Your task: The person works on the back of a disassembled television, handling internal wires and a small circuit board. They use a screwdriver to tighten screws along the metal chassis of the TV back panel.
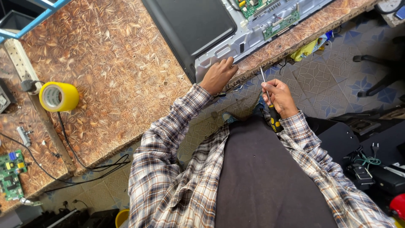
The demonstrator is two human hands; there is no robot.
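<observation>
While left hand (218,76) touches panel (236,42), right hand (279,98) clasps screwdriver (270,103).

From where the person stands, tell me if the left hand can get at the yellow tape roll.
Probably yes, with a stretch. The left hand rests on the panel's metal frame; bare tabletop lies between it and the yellow tape roll.

Rough chipboard bench (114,76), matt grey sheet-metal chassis (236,42), glossy yellow tape roll (59,96), checked cloth sleeves (168,135).
</observation>
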